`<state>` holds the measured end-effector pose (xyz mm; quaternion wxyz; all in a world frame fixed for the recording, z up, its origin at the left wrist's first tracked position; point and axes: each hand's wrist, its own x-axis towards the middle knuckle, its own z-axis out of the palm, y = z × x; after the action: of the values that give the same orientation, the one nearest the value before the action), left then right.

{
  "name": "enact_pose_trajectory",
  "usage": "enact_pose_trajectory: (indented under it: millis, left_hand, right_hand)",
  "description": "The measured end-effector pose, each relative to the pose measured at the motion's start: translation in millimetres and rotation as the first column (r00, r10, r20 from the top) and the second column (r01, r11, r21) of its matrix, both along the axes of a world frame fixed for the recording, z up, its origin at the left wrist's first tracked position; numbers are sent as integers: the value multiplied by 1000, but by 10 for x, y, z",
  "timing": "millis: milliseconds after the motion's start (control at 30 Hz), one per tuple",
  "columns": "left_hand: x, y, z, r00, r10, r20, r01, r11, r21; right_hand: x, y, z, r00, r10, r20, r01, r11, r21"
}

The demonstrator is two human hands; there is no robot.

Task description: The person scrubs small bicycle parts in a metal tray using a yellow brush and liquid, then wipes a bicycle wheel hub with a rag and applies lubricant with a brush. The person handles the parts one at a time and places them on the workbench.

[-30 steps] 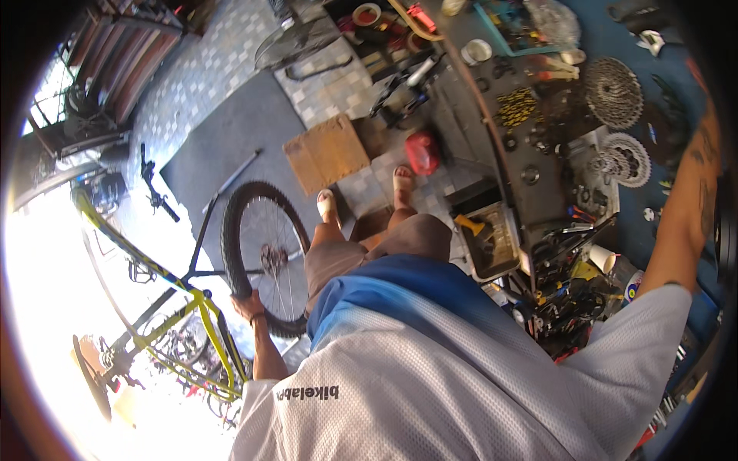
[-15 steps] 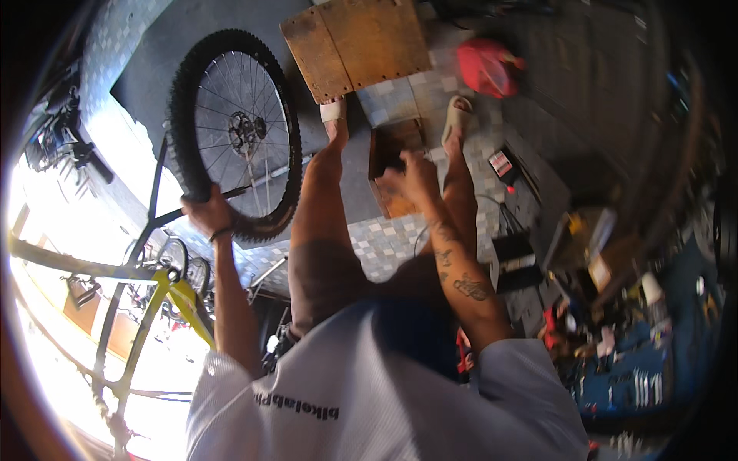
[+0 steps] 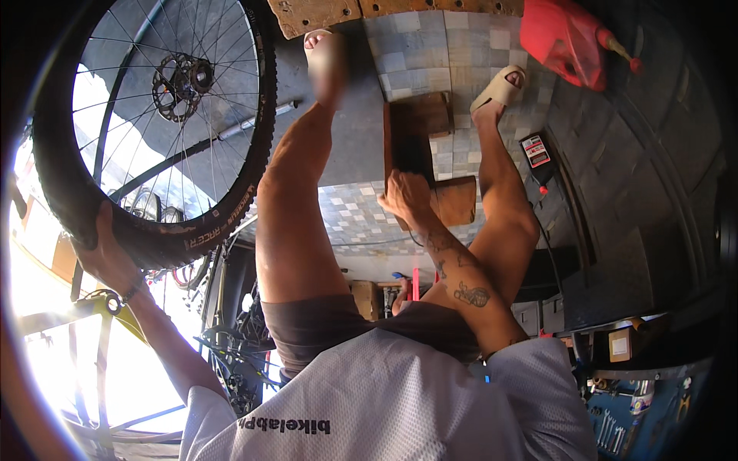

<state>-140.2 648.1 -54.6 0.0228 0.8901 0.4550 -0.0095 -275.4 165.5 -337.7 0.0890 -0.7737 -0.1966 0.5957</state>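
My left hand [image 3: 111, 257] grips the lower rim of a bicycle wheel [image 3: 181, 86], its fingers wrapped on the knobby black tyre [image 3: 165, 244]. The wheel stands up at the left, with spokes and a brake disc at its hub. My right hand [image 3: 407, 196] is curled into a loose fist, and nothing shows in it. It appears in front of an open wooden box [image 3: 453, 201] on the floor, between my legs; I cannot tell whether they touch.
A wooden board [image 3: 442, 8] lies ahead, past my left sandal. At the far right is a red plastic container [image 3: 565, 46]. A small black bottle [image 3: 536, 154] with a red tip lies near my right leg. A yellow-green bicycle frame [image 3: 108, 307] is at the left; tools hang lower right [image 3: 615, 430].
The wheel, still in my left hand, has shifted left and looks larger. My right hand has curled more tightly. The board and red container have moved toward the top edge.
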Motion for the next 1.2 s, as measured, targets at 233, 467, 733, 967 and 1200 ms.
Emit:
enact_pose_trajectory:
  millis: [233, 467, 733, 967, 1200]
  left_hand:
    - [-204, -12, -31, 997, 35, 76, -37, 999, 28]
    - [-163, 56, 18, 999, 2, 32, -1, 1000, -6]
    - [-298, 404, -146, 973, -110, 202, 142, 978, -150]
    - [-70, 455, -263, 955, -233, 182, 248, 967, -60]
    - [-505, -490, 831, 883, -425, 198, 366, 889, 274]
  right_hand:
    - [-890, 334, 170, 976, 218, -24, -214, 972, 94]
    - [-1230, 1263, -98, 927, 319, -198, -285, 941, 182]
    - [295, 575, -882, 987, 102, -124, -105, 994, -23]
    - [2107, -247, -244, 620, -601, 504, 459, 799, 388]
    - [1714, -584, 1472, 379, -897, 228, 460, 396, 794]
